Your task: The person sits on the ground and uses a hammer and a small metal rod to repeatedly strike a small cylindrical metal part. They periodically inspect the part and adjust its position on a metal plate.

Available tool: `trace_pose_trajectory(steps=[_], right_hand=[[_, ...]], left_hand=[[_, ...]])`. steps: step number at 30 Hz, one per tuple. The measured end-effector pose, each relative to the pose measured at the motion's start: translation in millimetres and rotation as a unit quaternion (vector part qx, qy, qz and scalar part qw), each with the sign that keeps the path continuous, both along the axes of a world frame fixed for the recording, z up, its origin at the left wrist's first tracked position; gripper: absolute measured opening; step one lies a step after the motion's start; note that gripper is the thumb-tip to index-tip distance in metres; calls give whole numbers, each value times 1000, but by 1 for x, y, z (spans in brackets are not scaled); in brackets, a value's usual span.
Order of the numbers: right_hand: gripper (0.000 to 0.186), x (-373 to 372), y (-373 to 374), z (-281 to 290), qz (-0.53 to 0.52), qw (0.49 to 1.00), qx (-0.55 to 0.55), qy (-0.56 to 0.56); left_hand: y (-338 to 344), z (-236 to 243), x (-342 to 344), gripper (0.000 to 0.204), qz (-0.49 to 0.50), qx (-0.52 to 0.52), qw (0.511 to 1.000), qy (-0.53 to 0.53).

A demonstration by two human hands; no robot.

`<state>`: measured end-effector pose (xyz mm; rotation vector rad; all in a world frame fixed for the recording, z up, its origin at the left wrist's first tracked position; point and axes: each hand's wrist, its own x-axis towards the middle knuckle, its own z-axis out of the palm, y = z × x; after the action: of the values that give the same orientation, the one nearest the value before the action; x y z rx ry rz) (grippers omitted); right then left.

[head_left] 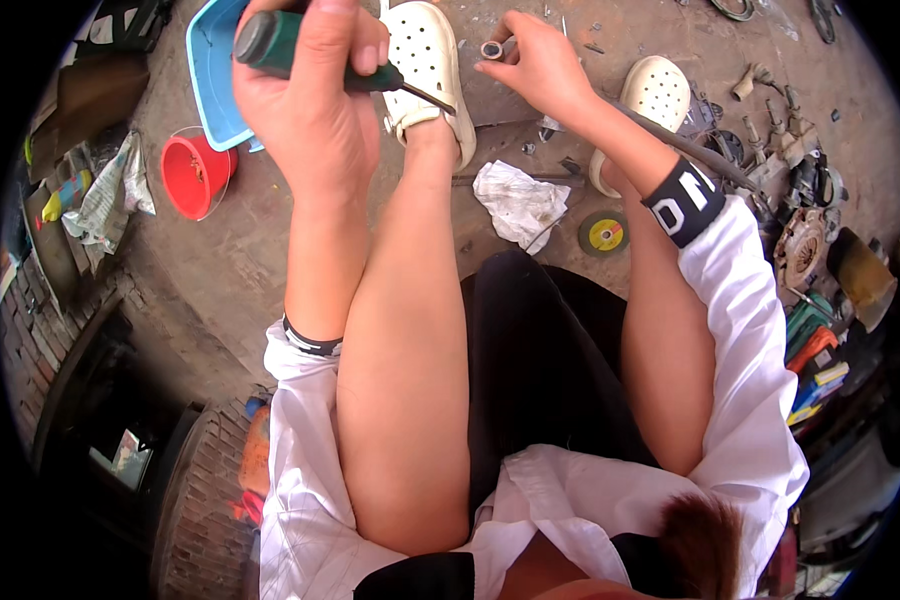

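Observation:
My left hand (305,130) is closed round the dark green handle of a screwdriver (283,48), raised at the upper left. Its thin shaft points right, across the view of my cream clog (425,50). At top centre, my right hand (548,72) pinches a small round metal piece with a hollow end (491,50) between thumb and fingers. The rest of that piece is hidden in the hand. A gap lies between the screwdriver's tip and the metal piece. Below my right hand, a crumpled white cloth (521,204) rests on the ground.
A blue basin (210,85) and a red bucket (192,178) stand at the left. A yellow-centred grinding disc (604,233) lies beside the cloth. Greasy metal parts, including a round toothed-looking plate (802,242), crowd the right. My other clog (656,92) is at the upper right.

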<state>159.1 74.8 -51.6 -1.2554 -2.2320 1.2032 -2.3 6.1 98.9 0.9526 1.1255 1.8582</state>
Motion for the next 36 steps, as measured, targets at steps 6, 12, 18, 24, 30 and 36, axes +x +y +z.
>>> trace_pose_trajectory(steps=[6, 12, 18, 24, 30, 36], right_hand=[[33, -29, -14, -71, -3, 998, 61, 0], [33, -36, -25, -72, 11, 998, 27, 56], [31, -26, -16, -75, 45, 996, 35, 74], [24, -30, -16, -52, 46, 998, 0, 54], [26, -33, -18, -63, 49, 998, 26, -2], [32, -26, -10, -59, 62, 997, 21, 29]], left_hand=[[-2, 1, -18, 14, 4, 8, 1000, 6], [-6, -8, -17, 13, 30, -28, 999, -9], [-2, -4, -7, 10, 75, -31, 996, 28], [-5, -7, -4, 12, 81, -30, 996, -35], [-6, -9, -1, 13, 86, -37, 995, -46], [1, -28, -7, 13, 67, 5, 996, -54]])
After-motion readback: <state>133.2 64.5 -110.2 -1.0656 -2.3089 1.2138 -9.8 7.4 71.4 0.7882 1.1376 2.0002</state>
